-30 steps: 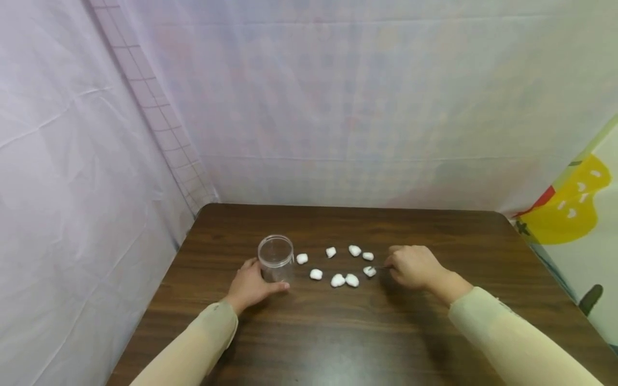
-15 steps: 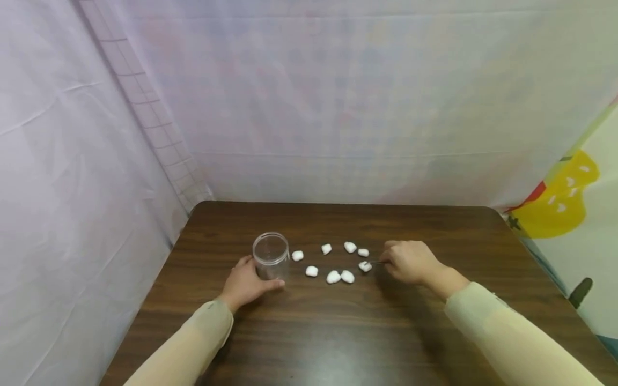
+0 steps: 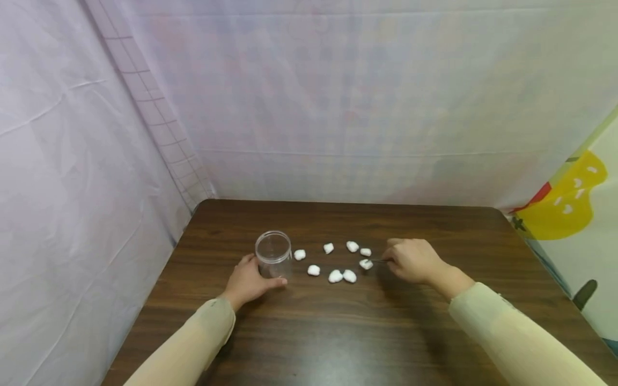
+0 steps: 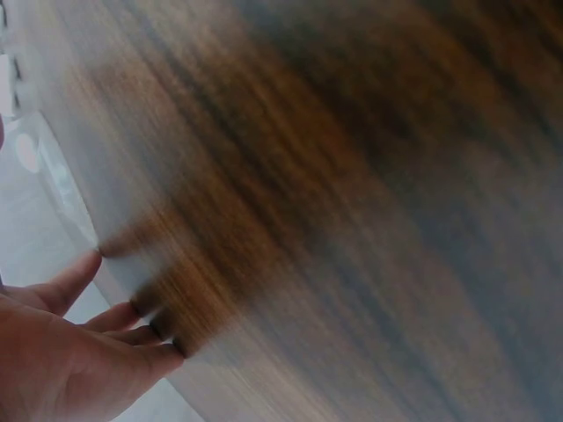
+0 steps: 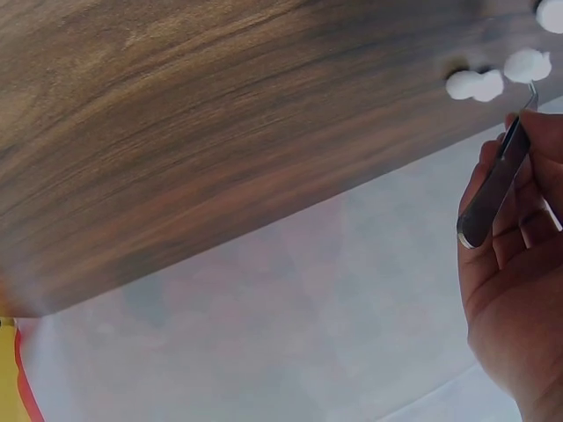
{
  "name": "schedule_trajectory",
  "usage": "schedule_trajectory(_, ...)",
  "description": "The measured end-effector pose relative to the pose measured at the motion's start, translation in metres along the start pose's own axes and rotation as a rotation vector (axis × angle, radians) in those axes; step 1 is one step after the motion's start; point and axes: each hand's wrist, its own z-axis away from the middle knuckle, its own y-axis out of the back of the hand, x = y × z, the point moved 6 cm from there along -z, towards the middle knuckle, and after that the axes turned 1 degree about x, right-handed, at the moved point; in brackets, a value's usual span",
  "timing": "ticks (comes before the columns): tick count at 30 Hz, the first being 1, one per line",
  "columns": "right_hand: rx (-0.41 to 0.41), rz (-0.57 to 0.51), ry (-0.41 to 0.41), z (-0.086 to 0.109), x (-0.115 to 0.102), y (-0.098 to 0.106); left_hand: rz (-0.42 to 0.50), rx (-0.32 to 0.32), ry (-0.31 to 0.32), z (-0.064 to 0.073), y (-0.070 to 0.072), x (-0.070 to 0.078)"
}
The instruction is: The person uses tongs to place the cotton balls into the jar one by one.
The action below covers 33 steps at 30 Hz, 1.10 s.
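Note:
My left hand [image 3: 248, 284] holds a clear, open-topped jar [image 3: 273, 256] upright on the table, its thumb and fingers around the near and left sides. In the left wrist view only the fingers and part of the jar [image 4: 54, 176] show. My right hand [image 3: 410, 261] pinches a pair of metal tweezers [image 5: 497, 189] between thumb and fingers. The tweezer tips meet a white cotton ball [image 3: 366, 264], which overlaps them in the right wrist view. Several more cotton balls lie between the hands, with a touching pair [image 3: 342, 276] at the front.
The brown wood-grain table [image 3: 318, 332] carries the jar and the cotton balls. A pale curtain [image 3: 347, 107] hangs behind its far edge, and a white sheet [image 3: 63, 187] hangs along the left. A yellow printed shape [image 3: 562, 206] stands out at the right.
The head view has shifted slightly. The cotton ball at the tweezer tips has moved a little closer to the one behind it; the left hand stays on the jar.

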Motion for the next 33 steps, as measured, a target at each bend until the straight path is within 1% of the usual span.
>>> schedule_trajectory(3, 0.000, 0.000, 0.010, -0.003, -0.001, 0.000, 0.006, 0.000, 0.009, 0.002, 0.001, -0.001)
schedule_trajectory(11, 0.018, 0.001, 0.019, -0.009, -0.003, 0.003, 0.003, 0.005, 0.004, 0.004, 0.004, 0.002)
schedule_trajectory(18, 0.020, -0.017, 0.051, -0.022, -0.006, 0.011, -0.007, 0.006, 0.017, 0.003, 0.003, 0.006)
schedule_trajectory(20, 0.025, -0.019, 0.057, -0.026, -0.007, 0.015, -0.008, 0.001, 0.014, 0.002, 0.001, 0.008)
schedule_trajectory(26, 0.083, -0.035, 0.108, -0.038, -0.012, 0.035, -0.002, -0.012, 0.014, -0.001, -0.005, 0.013)
schedule_trajectory(33, 0.121, -0.034, 0.166, -0.065, -0.026, 0.059, -0.003, -0.013, 0.022, -0.003, -0.009, 0.017)
